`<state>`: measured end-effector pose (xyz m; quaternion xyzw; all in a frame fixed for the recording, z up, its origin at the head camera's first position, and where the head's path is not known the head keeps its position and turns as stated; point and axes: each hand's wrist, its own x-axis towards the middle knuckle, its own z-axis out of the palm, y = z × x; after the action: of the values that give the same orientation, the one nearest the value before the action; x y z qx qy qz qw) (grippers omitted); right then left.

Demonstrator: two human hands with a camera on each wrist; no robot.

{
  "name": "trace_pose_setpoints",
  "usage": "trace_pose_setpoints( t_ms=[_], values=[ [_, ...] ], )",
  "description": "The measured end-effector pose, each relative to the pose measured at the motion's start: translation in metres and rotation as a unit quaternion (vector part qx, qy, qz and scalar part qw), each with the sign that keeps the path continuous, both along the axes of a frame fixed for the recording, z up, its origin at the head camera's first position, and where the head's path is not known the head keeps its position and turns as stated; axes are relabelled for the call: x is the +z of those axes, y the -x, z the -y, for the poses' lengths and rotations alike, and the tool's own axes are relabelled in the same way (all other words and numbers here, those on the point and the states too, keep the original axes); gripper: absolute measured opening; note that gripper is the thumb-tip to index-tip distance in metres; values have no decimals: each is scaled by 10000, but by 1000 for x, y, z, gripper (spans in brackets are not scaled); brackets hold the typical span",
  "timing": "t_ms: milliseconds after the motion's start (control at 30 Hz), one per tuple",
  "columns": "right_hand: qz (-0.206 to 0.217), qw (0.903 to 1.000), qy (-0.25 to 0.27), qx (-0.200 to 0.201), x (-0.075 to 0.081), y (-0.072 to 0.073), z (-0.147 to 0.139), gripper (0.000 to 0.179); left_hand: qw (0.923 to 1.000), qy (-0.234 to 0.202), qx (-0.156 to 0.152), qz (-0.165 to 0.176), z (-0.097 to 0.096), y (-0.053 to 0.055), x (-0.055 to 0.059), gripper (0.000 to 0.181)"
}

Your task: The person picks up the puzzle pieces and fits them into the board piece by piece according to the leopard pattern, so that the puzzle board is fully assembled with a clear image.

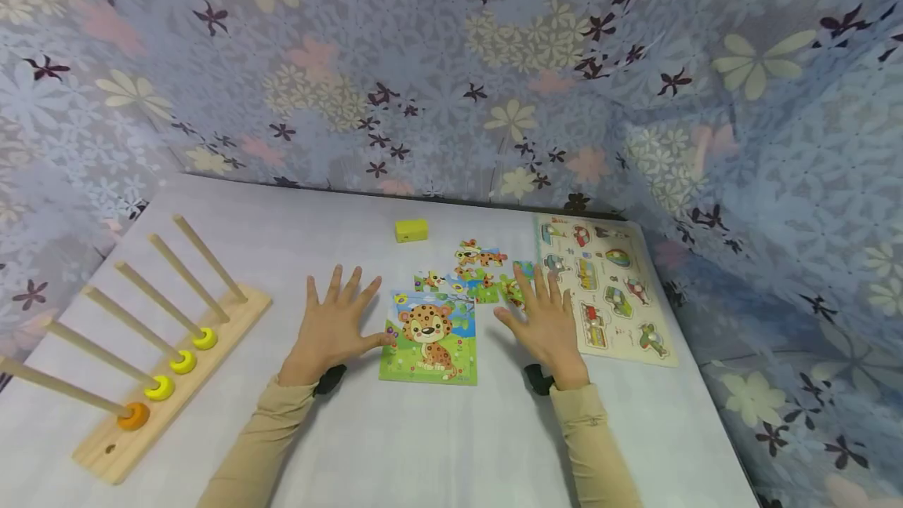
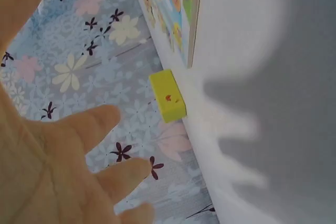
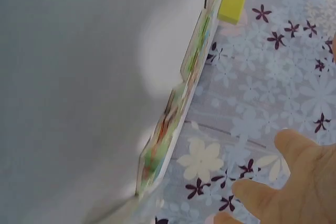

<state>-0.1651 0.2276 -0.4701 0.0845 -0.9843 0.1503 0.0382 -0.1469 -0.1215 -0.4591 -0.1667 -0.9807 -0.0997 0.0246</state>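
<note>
A square leopard picture board (image 1: 427, 351) lies on the table between both hands. My left hand (image 1: 333, 329) is spread flat at its left side, the thumb reaching to the picture's edge; whether it touches cannot be told. To the right, my right hand (image 1: 546, 329) spreads its fingers too and holds nothing. Its fingers lie close to several loose puzzle pieces (image 1: 485, 290), which are scattered behind the board. A few joined pieces (image 1: 481, 255) show a leopard. In the left wrist view, straight fingers and palm show near a yellow block (image 2: 168, 96).
The same yellow block (image 1: 411, 230) sits at the back of the white table (image 1: 339, 437). On the left stands a wooden peg rack (image 1: 176, 379) with yellow rings and an orange ring. A picture peg board (image 1: 614, 288) lies at right. Floral cloth (image 1: 423, 69) hangs behind.
</note>
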Motion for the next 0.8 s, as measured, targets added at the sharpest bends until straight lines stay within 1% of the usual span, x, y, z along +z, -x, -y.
trace_pose_setpoints(
  t_ms=[100, 200, 300, 367, 433, 567, 700, 800],
  values=[
    [110, 9999, 36, 39, 0, 4, 6, 84, 9994, -81, -159, 303, -2, -3, -3, 97],
    [106, 9998, 98, 99, 2, 9, 15, 82, 9971, -238, -257, 672, -3, -6, -5, 96],
    [72, 9997, 112, 190, 4, 19, 24, 81, 9940, -353, -335, 979, -5, -9, -7, 97],
    [132, 9996, 148, 200, 5, 27, 31, 79, 9916, -391, -425, 1155, -6, -10, -8, 99],
    [158, 9994, 170, 249, 5, 37, 36, 78, 9899, -392, -503, 1265, -7, -11, -11, 101],
    [241, 9988, 318, 287, 5, 56, 45, 75, 9887, -391, -694, 1268, -7, -10, -15, 105],
    [326, 9984, 313, 345, 5, 70, 50, 75, 9850, -493, -961, 1343, -9, -7, -19, 108],
    [399, 9977, 289, 467, 6, 79, 54, 71, 9815, -577, -1037, 1502, -11, -7, -21, 109]
  ],
)
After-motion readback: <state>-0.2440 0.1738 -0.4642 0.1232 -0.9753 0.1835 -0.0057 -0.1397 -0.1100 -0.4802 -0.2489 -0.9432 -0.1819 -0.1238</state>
